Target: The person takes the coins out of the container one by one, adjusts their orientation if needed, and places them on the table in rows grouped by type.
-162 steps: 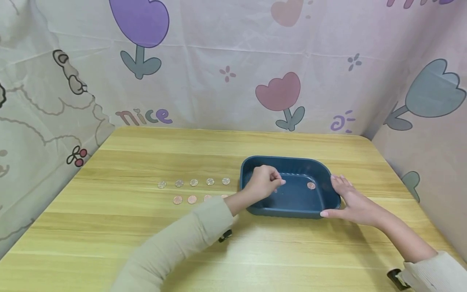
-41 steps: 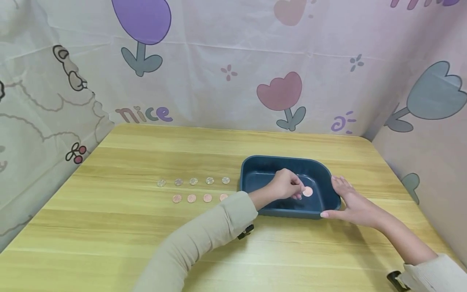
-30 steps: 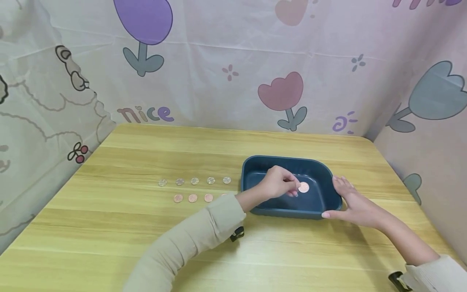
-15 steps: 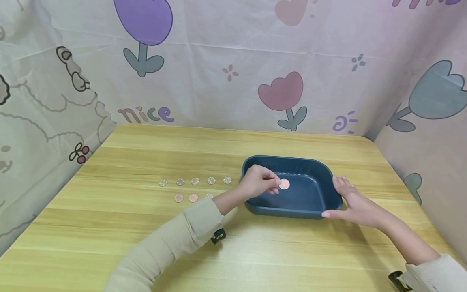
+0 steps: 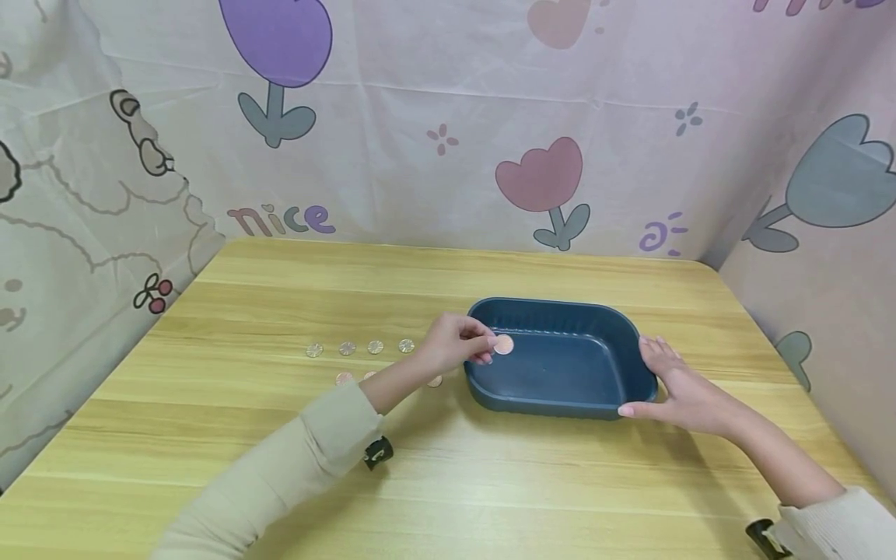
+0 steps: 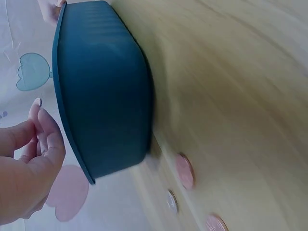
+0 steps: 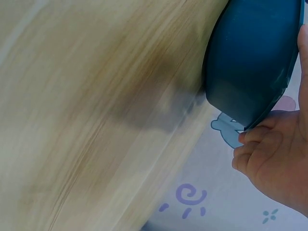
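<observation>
My left hand (image 5: 455,342) pinches a copper-coloured coin (image 5: 503,344) between thumb and fingertips, just above the left rim of a dark blue plastic basin (image 5: 553,408). In the left wrist view the coin (image 6: 39,102) shows nearly edge-on. My right hand (image 5: 682,393) holds the basin's right end, thumb along the front wall and fingers on the right rim. To the left lie two rows of coins: silver ones (image 5: 347,348) behind, copper ones (image 5: 344,379) in front. The left hand and forearm hide part of both rows.
The basin stands on a wood-grain table (image 5: 532,482). A printed cloth (image 5: 392,171) hangs behind the table and along both sides. A dark strap piece (image 5: 379,452) sits under the left sleeve, another (image 5: 766,538) by the right cuff.
A coin lay on the basin's floor earlier; now it is in my left hand, which has moved left with it to the left rim. The right hand and basin have stayed put.
</observation>
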`<move>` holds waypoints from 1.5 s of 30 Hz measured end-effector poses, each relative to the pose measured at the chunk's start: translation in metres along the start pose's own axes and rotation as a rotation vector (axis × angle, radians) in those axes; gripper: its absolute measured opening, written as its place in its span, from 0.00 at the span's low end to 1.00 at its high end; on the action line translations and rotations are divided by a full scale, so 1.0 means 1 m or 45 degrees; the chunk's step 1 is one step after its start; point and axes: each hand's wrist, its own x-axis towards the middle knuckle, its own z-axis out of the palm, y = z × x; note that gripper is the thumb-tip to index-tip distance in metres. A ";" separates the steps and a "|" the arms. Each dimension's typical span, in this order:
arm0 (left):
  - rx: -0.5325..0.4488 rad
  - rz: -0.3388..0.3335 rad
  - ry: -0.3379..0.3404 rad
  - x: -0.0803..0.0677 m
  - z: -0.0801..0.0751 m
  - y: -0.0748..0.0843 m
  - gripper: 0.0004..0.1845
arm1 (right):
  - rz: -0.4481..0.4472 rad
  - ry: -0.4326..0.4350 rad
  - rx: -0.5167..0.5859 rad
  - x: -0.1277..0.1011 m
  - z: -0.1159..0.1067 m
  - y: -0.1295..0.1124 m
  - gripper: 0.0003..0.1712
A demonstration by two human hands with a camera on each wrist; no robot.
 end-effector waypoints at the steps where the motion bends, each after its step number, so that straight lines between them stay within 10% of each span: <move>1: -0.003 -0.007 0.005 -0.001 -0.003 -0.001 0.08 | 0.001 -0.001 0.002 0.000 0.000 0.000 0.63; 45: 0.286 -0.177 0.223 -0.073 -0.122 -0.061 0.13 | 0.027 -0.005 -0.012 0.000 0.000 -0.001 0.63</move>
